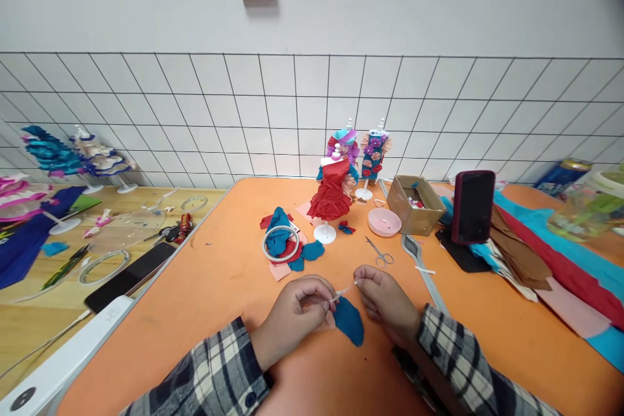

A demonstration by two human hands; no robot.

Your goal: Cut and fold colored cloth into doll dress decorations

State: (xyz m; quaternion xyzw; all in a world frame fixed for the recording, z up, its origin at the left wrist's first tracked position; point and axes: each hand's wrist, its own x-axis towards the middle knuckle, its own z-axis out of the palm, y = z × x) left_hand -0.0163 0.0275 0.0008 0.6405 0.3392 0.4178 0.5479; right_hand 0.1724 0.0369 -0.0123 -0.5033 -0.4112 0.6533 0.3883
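My left hand (302,309) is closed in a pinch on a thin whitish strip (341,294), perhaps tape. Just beneath it lies a rounded blue crepe paper piece (350,322), with a bit of pink paper beside it. Fingertips pressed together, my right hand (385,299) hovers to the right; a tiny white bit shows between them, too small to name. Ahead of my hands, a roll of tape (266,250) rests on blue, red and pink paper scraps (312,250). Small scissors (381,253) lie beyond my right hand.
A mini dress form in a red paper dress (331,192) stands mid-table, two more behind it. To its right are a pink dish (384,222), a cardboard box (416,205), an upright phone (472,207) and crepe paper strips (575,260). Another phone (129,277) lies left.
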